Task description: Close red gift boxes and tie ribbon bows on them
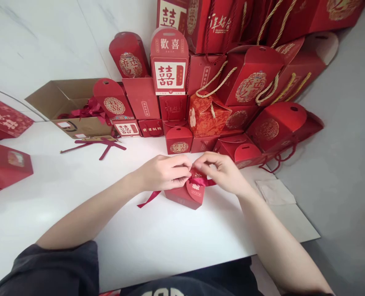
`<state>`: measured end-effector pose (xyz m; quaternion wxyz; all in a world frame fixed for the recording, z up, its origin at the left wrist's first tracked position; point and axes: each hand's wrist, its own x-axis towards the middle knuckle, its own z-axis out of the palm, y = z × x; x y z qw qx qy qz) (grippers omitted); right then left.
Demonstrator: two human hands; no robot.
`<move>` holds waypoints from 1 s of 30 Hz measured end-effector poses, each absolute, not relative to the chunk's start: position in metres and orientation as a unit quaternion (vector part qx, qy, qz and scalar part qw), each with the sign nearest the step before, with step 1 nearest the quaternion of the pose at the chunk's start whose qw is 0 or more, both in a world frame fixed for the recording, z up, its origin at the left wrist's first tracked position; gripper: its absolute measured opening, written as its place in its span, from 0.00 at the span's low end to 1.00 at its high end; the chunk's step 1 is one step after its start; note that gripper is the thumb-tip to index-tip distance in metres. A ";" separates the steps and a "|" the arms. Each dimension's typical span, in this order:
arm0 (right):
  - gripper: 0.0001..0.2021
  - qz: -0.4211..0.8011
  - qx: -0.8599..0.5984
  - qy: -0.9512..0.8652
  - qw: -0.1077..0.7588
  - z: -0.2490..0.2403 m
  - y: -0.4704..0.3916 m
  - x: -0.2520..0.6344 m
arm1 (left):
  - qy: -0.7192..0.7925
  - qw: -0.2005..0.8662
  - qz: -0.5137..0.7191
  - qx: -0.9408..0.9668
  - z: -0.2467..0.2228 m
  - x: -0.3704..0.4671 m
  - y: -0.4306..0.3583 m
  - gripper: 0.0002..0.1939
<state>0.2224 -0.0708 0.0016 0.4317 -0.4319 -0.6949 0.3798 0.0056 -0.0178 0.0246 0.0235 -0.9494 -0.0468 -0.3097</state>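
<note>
Here, the left hand (173, 172) and right hand (217, 170) are pinching a crimson ribbon (201, 181) atop a small red gift box (184, 196), while stacked gift boxes (207, 70) are standing on the far side.

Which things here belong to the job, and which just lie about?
Job in hand:
small red box
magenta ribbon on it, at left hand and right hand

Apparently just lying about:
stacked red boxes
open cardboard box
maroon strips
white tissue

Magenta ribbon (201, 181) held by left hand (171, 172) and right hand (219, 169) over 1 small red box (184, 197), gift boxes (170, 61) stacked behind, open carton (94, 128) placed at left.
</note>
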 end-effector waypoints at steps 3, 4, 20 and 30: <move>0.07 0.303 -0.435 -0.755 0.387 0.004 -0.075 0.220 | -0.035 0.075 -0.347 -0.934 0.020 0.007 -0.016 0.02; 0.07 0.295 -0.435 -0.760 0.383 0.005 -0.075 0.220 | -0.036 0.085 -0.354 -0.931 0.019 0.007 -0.016 0.02; 0.06 0.117 -0.407 -0.808 0.409 0.007 -0.077 0.222 | -0.028 0.126 -0.371 -0.919 0.015 0.010 -0.013 0.01; 0.12 0.136 -0.391 -0.801 0.433 0.003 -0.074 0.221 | -0.025 0.116 -0.371 -0.921 0.012 0.010 -0.014 0.01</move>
